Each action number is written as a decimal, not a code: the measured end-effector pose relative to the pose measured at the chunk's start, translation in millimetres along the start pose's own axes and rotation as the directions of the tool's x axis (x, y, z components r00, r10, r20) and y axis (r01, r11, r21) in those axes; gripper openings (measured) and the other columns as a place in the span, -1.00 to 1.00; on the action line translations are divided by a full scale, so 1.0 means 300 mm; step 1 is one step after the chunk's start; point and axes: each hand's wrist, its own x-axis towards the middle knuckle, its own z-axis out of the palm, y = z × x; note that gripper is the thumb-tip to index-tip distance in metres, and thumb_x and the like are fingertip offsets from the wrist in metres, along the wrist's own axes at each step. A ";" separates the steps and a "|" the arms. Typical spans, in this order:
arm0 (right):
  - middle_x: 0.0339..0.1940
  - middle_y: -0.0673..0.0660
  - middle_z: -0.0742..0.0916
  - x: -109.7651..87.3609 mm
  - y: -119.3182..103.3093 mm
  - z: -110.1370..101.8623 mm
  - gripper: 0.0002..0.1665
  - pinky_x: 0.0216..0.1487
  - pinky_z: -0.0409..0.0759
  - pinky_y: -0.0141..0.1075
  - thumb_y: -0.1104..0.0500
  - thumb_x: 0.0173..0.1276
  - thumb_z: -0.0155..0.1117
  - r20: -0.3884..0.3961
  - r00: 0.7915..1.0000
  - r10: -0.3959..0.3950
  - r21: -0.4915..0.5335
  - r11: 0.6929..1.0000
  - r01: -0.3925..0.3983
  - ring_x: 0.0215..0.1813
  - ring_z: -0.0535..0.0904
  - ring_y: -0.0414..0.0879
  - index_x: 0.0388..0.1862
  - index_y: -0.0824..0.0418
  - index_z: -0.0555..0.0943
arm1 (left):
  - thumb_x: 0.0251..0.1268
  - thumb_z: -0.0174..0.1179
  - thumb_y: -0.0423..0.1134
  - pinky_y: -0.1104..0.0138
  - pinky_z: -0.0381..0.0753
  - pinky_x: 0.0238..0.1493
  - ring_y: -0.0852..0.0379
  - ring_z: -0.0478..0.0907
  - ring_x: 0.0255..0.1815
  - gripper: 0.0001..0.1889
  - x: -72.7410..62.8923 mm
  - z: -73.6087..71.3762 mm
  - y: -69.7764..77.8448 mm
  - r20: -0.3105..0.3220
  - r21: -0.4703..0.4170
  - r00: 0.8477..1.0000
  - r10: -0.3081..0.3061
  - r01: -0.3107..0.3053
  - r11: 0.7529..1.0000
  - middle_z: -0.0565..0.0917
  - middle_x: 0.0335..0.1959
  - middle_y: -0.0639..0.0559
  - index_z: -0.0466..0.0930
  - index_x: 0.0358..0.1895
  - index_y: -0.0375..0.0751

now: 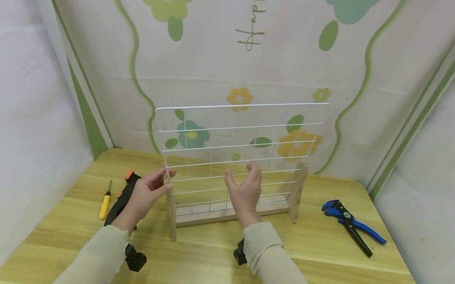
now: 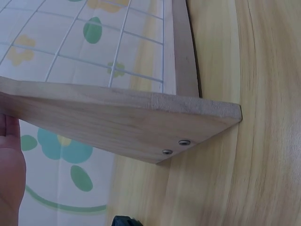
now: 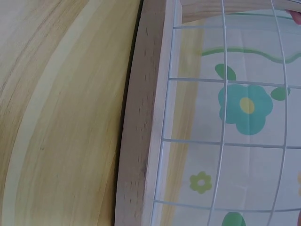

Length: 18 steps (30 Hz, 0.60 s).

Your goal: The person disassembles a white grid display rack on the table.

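Note:
A white wire grid panel (image 1: pixel 243 107) stands upright in a wooden frame, its lower edge along a wooden base bar (image 1: pixel 208 218). My left hand (image 1: pixel 145 194) grips the upper end of the left wooden side piece (image 1: pixel 171 212), thumb in front, beside the panel's left edge. In the left wrist view two screw heads (image 2: pixel 184 142) show low on that side piece, with part of the left hand (image 2: pixel 10 174) at the edge. My right hand (image 1: pixel 244 194) is before the grid's middle, thumb and forefinger apart, close to the wires; contact cannot be told.
At the frame's other end stands the right wooden side piece (image 1: pixel 296 195). Blue-and-black wire-stripping pliers (image 1: pixel 346 221) lie to the right. A yellow-handled screwdriver (image 1: pixel 105 206) lies at left, near a black tool with orange parts (image 1: pixel 123 198), partly hidden by my left hand. Behind hangs a flowered cloth (image 1: pixel 203 66).

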 end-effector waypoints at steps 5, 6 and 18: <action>-0.07 0.35 0.55 -0.007 -0.005 -0.004 -0.25 0.02 0.53 -0.08 0.07 0.09 0.39 -0.004 1.000 0.004 -0.018 1.000 -0.005 -0.03 0.51 0.17 0.12 0.43 0.29 | 0.25 0.12 -0.46 0.50 0.52 -0.04 0.28 0.52 0.05 -0.56 -0.010 0.012 0.010 -0.021 -0.074 0.999 0.041 -0.042 0.996 0.61 0.05 0.07 0.35 0.20 -0.53; -0.07 0.35 0.56 -0.008 -0.006 -0.004 -0.25 0.02 0.54 -0.08 0.06 0.09 0.39 -0.004 1.000 0.005 -0.022 1.000 -0.005 -0.03 0.52 0.17 0.12 0.43 0.30 | 0.25 0.12 -0.46 0.50 0.52 -0.03 0.28 0.52 0.06 -0.57 -0.012 0.012 0.011 -0.027 -0.086 0.999 0.044 -0.046 0.995 0.62 0.02 0.10 0.36 0.18 -0.54; -0.07 0.30 0.58 -0.031 -0.038 -0.009 -0.26 -0.01 0.56 -0.10 0.05 0.08 0.37 0.007 1.000 0.003 -0.018 1.000 -0.003 -0.04 0.55 0.15 0.12 0.43 0.31 | 0.22 0.15 -0.48 0.49 0.53 -0.03 0.31 0.57 -0.02 -0.59 -0.061 0.010 0.002 -0.107 -0.099 0.994 0.029 -0.040 0.994 0.68 -0.12 0.18 0.40 0.13 -0.57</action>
